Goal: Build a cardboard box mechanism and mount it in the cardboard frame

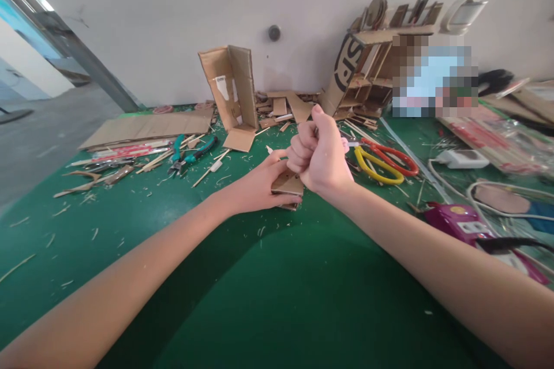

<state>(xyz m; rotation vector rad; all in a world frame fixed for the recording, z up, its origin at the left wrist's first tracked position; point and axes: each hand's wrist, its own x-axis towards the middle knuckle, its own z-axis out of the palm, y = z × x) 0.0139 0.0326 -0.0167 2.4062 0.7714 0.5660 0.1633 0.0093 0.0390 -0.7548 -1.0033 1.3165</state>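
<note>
My left hand (264, 184) is closed around the edges of a small cardboard piece (288, 183), thumb on the near side and fingers on the far side. The piece looks layered or folded and rests low over the green table. Just right of it and partly above it, my right hand (318, 153) makes a fist with the thumb up. Whatever the fist holds is hidden by the fingers. A bit of something pink (345, 145) shows behind the right wrist. Scissors with red and yellow handles (381, 164) lie to the right of that hand.
Green-handled pliers (190, 155), thin sticks and shavings lie left on the green table (277, 288). Behind stand an open cardboard corner piece (242, 83) and a cardboard shelf (352, 72). A purple power strip (459, 222), a white adapter (463, 158) and cables are at right.
</note>
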